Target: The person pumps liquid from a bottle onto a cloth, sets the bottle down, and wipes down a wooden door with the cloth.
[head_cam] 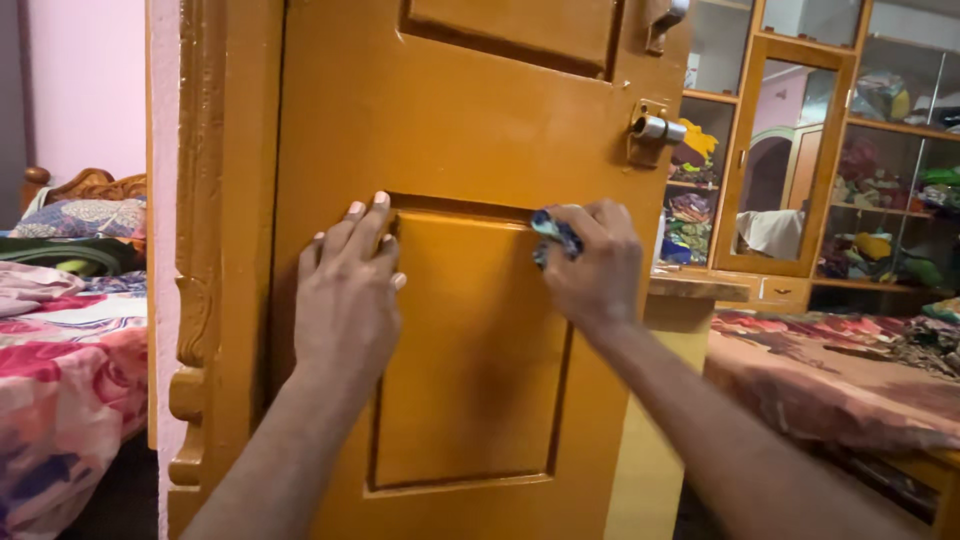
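An orange-brown wooden door (pixel 470 130) with raised panels fills the middle of the head view. My left hand (pixel 347 290) lies flat against it, fingers together, at the upper left corner of the lower panel (pixel 470 400). My right hand (pixel 590 265) is closed on a small blue patterned cloth (pixel 553 236) and presses it against the top right corner of that panel. A metal bolt (pixel 655 130) sits on the door's right edge above my right hand.
The carved door frame (pixel 200 250) stands at left, with a bed (pixel 60 380) and floral bedding beyond it. At right are another bed (pixel 830 380) with a reddish cover and a glass-fronted wooden cabinet (pixel 800 150) holding clothes.
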